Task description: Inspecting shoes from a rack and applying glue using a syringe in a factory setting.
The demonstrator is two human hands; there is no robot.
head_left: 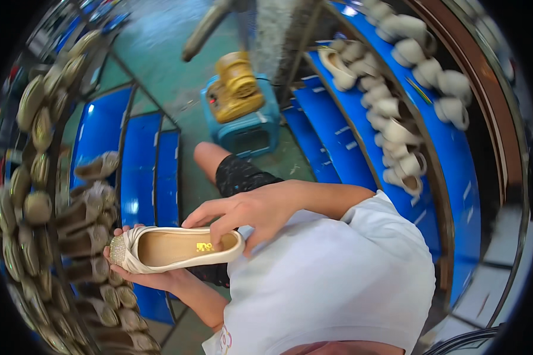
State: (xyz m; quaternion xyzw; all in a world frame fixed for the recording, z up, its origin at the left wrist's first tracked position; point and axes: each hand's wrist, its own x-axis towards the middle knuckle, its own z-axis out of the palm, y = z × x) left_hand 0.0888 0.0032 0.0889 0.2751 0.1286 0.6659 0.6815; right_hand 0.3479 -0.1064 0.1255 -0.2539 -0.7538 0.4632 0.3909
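Observation:
A cream flat shoe (186,261) with a pleated band and a glittering beaded toe lies sole down across my left hand (160,278). The palm is beneath the front of the shoe, and the fingertips curl up around the toe. At the heel end, my right hand (243,216) has a finger inside on the tan insole, which bears gold lettering. Its thumb reaches past the outside of the heel, and another finger stretches along the far rim. The shoe's sole is hidden.
Blue shelves on the right (346,136) carry rows of pale shoes (391,106). To the left, racks hold many beige and glittery shoes (86,236) beside blue boards (139,165). A yellow machine (237,89) sits on a blue plastic stool (257,130) ahead.

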